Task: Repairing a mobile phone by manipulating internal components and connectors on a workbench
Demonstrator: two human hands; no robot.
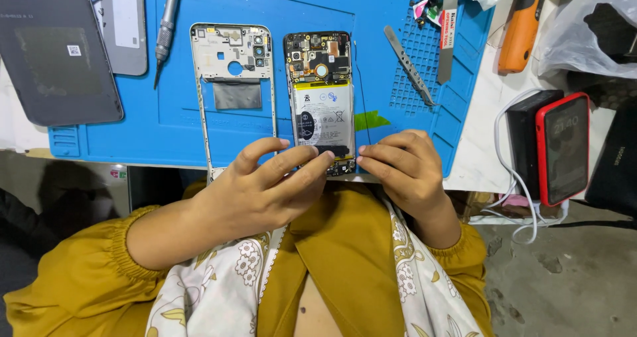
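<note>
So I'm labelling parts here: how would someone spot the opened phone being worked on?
Find the blue mat. At its near edge, both hands, left hand and right hand, hold the opened phone. Unlike the empty frame beside it, it carries a white battery and exposed circuit board.

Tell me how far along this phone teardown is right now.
Done: the phone is open, battery and circuit board exposed; its plastic frame lies separately on the blue mat. In hand: the left hand and right hand grip the phone's lower end. Left: battery and board remain in place; tweezers and screwdriver lie unused.
</note>
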